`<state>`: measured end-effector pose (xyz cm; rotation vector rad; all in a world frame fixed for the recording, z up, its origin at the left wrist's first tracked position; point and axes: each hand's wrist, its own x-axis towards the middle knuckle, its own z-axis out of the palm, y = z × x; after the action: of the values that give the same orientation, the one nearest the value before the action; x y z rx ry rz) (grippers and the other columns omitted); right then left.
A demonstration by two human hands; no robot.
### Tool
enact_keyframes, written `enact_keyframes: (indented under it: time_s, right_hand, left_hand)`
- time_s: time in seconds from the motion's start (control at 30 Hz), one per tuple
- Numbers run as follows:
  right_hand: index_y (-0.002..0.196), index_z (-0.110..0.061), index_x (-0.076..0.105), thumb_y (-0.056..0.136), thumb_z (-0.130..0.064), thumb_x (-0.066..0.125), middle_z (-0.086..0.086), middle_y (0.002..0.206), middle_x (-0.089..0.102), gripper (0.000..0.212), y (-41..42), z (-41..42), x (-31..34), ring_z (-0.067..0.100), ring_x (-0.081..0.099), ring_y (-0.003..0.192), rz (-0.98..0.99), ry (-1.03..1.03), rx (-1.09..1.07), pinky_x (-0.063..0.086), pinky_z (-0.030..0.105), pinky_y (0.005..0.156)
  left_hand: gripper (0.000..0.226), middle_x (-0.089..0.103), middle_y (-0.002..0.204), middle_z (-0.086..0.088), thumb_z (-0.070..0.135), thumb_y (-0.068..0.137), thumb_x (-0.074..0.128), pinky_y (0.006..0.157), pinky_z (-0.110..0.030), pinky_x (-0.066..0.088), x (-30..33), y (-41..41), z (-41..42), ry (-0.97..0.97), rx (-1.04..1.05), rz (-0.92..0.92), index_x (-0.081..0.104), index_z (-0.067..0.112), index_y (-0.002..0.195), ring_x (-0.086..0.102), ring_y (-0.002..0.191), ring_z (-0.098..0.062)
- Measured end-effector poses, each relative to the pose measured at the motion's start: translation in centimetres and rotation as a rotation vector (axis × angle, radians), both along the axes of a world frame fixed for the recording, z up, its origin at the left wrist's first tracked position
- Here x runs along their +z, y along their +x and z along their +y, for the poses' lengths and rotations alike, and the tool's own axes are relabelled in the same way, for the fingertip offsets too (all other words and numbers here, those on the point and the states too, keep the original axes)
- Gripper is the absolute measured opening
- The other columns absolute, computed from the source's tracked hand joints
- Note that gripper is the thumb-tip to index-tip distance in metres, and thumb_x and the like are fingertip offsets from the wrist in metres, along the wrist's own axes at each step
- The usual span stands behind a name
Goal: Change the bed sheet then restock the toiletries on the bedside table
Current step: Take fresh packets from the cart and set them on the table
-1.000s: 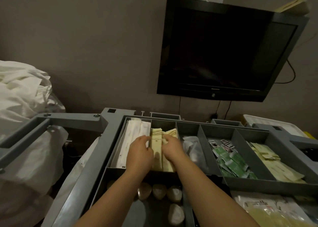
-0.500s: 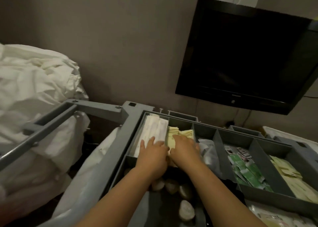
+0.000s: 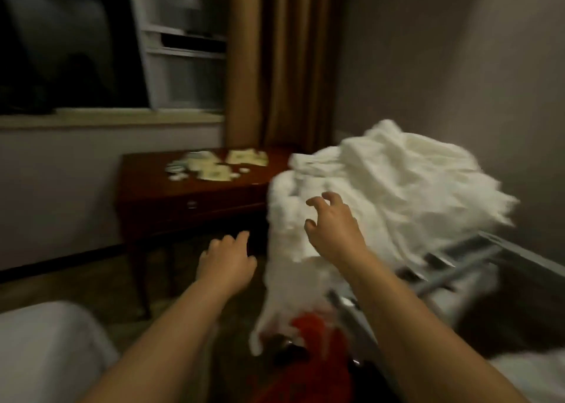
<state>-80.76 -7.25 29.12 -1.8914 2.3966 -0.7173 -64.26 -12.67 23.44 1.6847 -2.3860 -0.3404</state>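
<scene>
While both hands reach out with nothing visibly held, the left hand (image 3: pixel 224 260) loosely curled and the right hand (image 3: pixel 331 228) with fingers (image 3: pixel 318 202) spread before the heaped white bed linen (image 3: pixel 397 185), the pale toiletry packets (image 3: pixel 214 165) lie scattered on the dark wooden bedside worktop (image 3: pixel 195 194). A hasty sweep there risks knocking packets to the floor.

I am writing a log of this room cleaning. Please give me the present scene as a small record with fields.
left hand: fingers loosely curled, holding nothing
right hand: fingers spread, holding nothing, in front of the white linen pile
bedside table: dark wood, near the curtain
toiletries: pale packets scattered on the table top
cart frame: grey, under the linen
image: blurred
</scene>
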Motion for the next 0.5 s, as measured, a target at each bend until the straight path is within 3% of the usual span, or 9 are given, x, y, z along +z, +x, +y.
enact_keyframes:
  time_s: [0.2, 0.5]
  right_hand:
    - [0.141, -0.022, 0.037, 0.096, -0.027, 0.046, 0.004, 0.144, 0.036, 0.046, 13.4, -12.9, -2.0, 0.026, 0.039, 0.128, -0.047, 0.077, 0.275, 0.04, 0.04, 0.104]
    - [0.141, -0.024, 0.036, 0.096, -0.027, 0.046, 0.003, 0.142, 0.036, 0.046, 14.8, -27.8, -10.1, 0.024, 0.04, 0.125, -0.099, 0.331, 0.265, 0.041, 0.037, 0.1]
  left_hand:
    - [0.042, 0.042, 0.133, -0.005, 0.035, 0.097, 0.038, 0.101, -0.04, 0.039, -2.6, 15.6, -8.0, 0.149, 0.213, -0.1, 0.045, 0.021, 0.135, 0.038, 0.123, -0.026]
    - [0.045, 0.037, 0.14, -0.004, 0.032, 0.097, 0.044, 0.106, -0.039, 0.036, -0.8, 15.1, -26.4, 0.002, 0.227, 0.052, 0.039, 0.02, 0.14, 0.033, 0.129, -0.023]
